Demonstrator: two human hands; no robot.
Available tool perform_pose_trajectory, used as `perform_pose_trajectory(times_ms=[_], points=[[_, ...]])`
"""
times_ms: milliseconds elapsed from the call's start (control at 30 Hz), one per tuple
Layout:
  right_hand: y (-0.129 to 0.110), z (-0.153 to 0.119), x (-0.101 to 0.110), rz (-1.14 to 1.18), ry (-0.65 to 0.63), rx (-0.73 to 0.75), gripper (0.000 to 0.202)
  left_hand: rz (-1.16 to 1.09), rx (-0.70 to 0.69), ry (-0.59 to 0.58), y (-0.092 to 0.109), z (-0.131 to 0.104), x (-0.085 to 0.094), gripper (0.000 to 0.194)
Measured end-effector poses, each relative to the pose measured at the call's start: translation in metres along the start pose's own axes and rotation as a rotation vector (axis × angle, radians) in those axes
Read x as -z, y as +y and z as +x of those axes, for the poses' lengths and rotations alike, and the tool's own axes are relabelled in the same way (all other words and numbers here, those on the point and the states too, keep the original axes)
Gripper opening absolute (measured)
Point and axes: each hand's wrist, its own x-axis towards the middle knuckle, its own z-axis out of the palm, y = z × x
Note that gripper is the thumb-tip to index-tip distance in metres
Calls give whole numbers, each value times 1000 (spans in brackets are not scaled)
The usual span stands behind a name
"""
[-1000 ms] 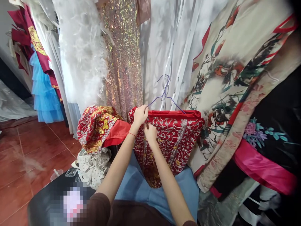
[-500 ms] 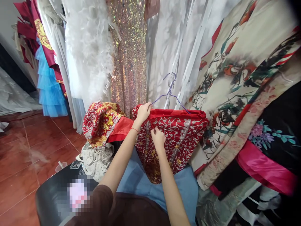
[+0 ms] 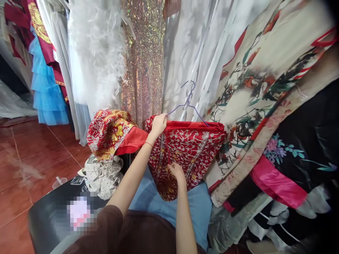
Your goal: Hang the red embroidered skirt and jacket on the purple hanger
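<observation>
A red skirt (image 3: 196, 151) with silver and gold embroidery hangs over my lap, its plain red waistband at the top. My left hand (image 3: 159, 124) is closed on the left part of that waistband. Beside it, a purple wire hanger (image 3: 187, 102) reaches down into the top of the skirt. My right hand (image 3: 176, 173) is lower, in front of the embroidered cloth, with thumb and fingers pinched together. A thin red thread (image 3: 168, 153) seems to run from the waistband down to this pinch. Whether a needle is there I cannot tell.
Left of the skirt lies a bunched red-and-gold embroidered garment (image 3: 112, 132). Spotted white cloth (image 3: 104, 176) lies below it, near a black seat (image 3: 45, 208). Hung clothes stand close ahead, including a sequined dress (image 3: 143, 63), a white feathered one (image 3: 96, 53) and a floral robe (image 3: 238, 98).
My right hand has moved down from near the waistband, and a red strand now shows above it. My left hand keeps its hold. The whole view has shifted slightly.
</observation>
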Motion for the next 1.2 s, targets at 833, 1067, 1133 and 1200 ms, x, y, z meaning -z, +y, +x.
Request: perform_pose_trajectory(times_ms=[833, 1067, 1133, 1200], points=[[-151, 53, 21, 1734, 171, 90, 18, -40, 13, -143, 5, 4, 18, 20], [-143, 34, 38, 1945, -123, 310, 25, -9, 10, -143, 4, 3, 19, 19], [-130, 29, 36, 1837, -193, 348, 28, -14, 12, -142, 3, 3, 17, 20], [-108, 23, 29, 1660, -184, 309, 31, -23, 14, -143, 2, 4, 16, 20]])
